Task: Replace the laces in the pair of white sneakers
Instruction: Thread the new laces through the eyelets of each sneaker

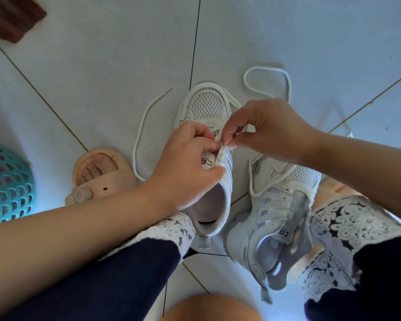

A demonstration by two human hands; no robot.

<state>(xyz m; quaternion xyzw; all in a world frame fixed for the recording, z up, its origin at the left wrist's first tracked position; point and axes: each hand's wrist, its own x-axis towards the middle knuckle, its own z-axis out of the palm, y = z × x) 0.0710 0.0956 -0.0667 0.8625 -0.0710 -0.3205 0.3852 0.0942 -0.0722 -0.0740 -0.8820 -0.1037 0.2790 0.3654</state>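
Observation:
Two white mesh sneakers stand on the tiled floor between my legs. The left sneaker (205, 107) points away from me. My left hand (188, 165) grips its tongue and eyelet edge. My right hand (266, 128) pinches the white lace (139, 128) at an eyelet on the sneaker's right side. One lace end trails in a loop to the left, the other loops on the floor behind my right hand. The right sneaker (278, 212) lies tilted beside it, with a loose lace hanging from its front eyelets.
My left foot in a pink slipper (97, 172) sits left of the sneakers. A teal plastic basket (7, 184) is at the far left edge. A brown wooden piece (12, 15) shows at the top left. My lace-trimmed dark trouser legs frame the bottom.

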